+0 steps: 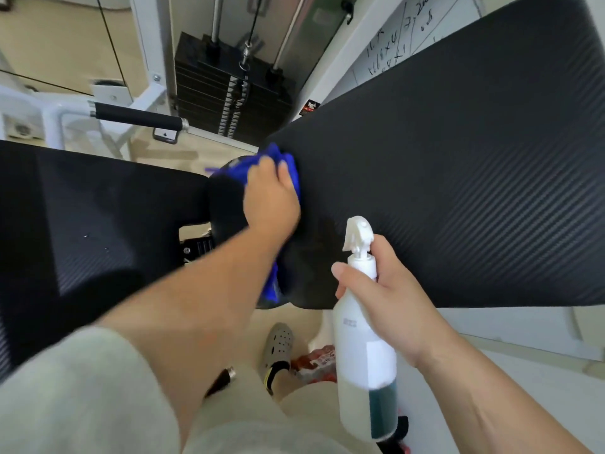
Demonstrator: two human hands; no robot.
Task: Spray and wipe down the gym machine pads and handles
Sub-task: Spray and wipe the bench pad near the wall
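Note:
A large black ribbed back pad [458,178] fills the right half of the view. My left hand [273,198] grips a blue cloth [281,158] and presses it against the pad's lower left corner. Part of the cloth hangs below my forearm. My right hand [389,296] holds a white spray bottle [363,355] upright by its neck, just in front of the pad's bottom edge. A black seat pad [82,224] lies to the left. A black foam handle [137,117] on a white frame sticks out behind it.
The black weight stack [229,93] with its cable and guide rods stands at the back centre. A whiteboard with writing [402,37] leans at the upper right. Below, on the pale floor, are my grey shoe [278,348] and a red-and-white pack [317,358].

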